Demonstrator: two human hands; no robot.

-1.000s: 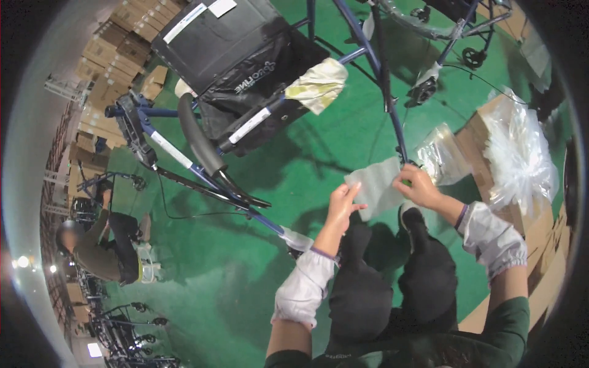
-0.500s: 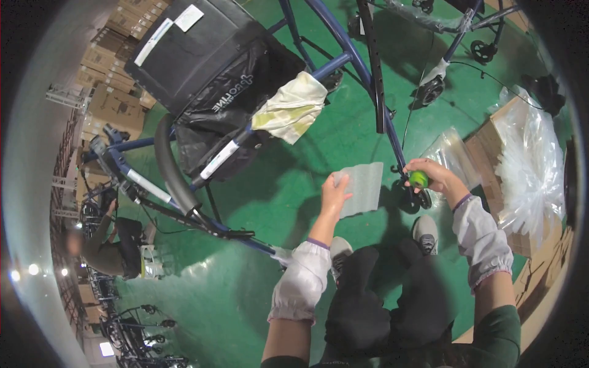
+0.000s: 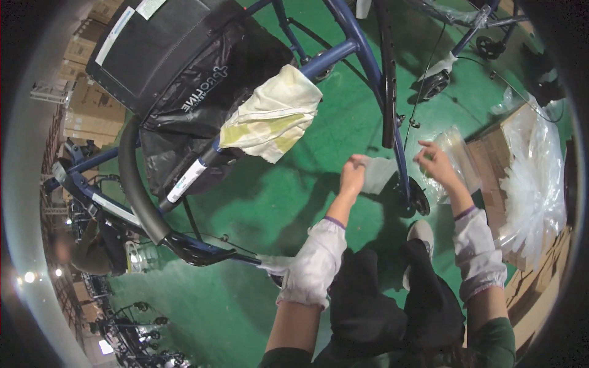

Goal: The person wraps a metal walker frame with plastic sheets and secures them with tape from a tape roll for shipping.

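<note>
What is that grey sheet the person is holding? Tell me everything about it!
The grey sheet is thin, pale and soft-looking, like foam wrap. It is bent, not flat, and held up above the green floor. The left hand pinches its near edge. Its far edge reaches the blue frame tube, just beside the right hand. Whether it wraps the tube is unclear.
</note>
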